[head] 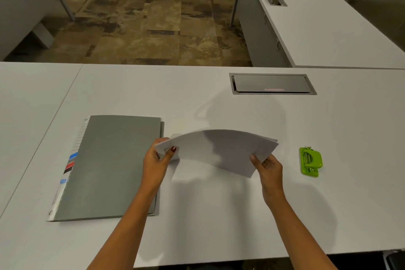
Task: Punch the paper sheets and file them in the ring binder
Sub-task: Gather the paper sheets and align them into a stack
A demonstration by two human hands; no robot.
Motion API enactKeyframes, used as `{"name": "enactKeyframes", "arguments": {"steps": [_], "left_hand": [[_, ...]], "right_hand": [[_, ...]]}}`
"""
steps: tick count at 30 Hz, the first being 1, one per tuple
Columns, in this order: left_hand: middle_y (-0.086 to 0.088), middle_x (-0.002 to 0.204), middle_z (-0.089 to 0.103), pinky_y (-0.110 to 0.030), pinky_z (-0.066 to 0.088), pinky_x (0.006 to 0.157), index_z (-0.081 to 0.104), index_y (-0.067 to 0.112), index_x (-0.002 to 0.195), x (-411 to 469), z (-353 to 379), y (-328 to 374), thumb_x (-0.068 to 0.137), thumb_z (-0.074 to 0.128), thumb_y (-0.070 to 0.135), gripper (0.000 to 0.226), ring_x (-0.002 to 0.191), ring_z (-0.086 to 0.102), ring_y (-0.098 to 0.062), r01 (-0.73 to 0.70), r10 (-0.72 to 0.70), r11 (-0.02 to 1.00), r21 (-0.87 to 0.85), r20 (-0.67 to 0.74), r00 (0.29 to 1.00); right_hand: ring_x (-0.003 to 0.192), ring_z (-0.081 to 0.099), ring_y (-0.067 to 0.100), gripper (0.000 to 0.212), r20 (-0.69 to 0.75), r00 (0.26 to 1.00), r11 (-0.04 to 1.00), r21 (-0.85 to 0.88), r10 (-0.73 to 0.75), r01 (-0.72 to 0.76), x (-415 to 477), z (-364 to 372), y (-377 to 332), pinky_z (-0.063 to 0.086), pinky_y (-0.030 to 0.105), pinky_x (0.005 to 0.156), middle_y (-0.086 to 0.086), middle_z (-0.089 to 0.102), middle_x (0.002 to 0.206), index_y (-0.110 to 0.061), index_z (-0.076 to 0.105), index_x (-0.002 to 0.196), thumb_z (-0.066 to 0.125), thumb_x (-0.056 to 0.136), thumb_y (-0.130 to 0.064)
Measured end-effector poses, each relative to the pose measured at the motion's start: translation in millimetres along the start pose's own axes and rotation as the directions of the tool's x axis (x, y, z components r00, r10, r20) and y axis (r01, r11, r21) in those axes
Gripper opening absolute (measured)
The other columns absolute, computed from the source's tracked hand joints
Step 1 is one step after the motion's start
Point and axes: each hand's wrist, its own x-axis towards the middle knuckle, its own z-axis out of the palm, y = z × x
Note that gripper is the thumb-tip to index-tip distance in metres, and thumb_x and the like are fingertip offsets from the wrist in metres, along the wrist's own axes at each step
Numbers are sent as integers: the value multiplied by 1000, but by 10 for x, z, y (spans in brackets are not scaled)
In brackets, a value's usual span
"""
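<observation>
Above the white desk, both hands hold a stack of paper sheets lifted clear of the surface and bowed upward in the middle. At the stack's left end the left hand is closed in a pinch, thumb on top with its dark red nail showing and the fingers curled beneath. Closed the same way on the near right corner, the right hand has its thumb lying on the top sheet and the fingers tucked under. Both forearms reach in from the bottom edge, bare, angling toward each other's side of the stack. Left of the paper a grey ring binder lies flat and shut on the desk, its far right corner just beside the left hand. Off to the right, a green hole punch sits on the desk, apart from the right hand.
</observation>
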Motion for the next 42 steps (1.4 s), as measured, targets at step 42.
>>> {"name": "enactKeyframes", "arguments": {"steps": [42], "left_hand": [[13, 82, 66, -27, 37, 85, 61, 26, 86, 106, 125, 963, 74, 58, -9, 37, 71, 55, -8, -599, 620, 453, 660, 249, 744]], "right_hand": [[97, 64, 11, 22, 469, 772, 542, -551, -428, 635, 55, 478, -526, 49, 15, 89, -14, 63, 103, -18, 67, 108, 64, 88, -9]]}}
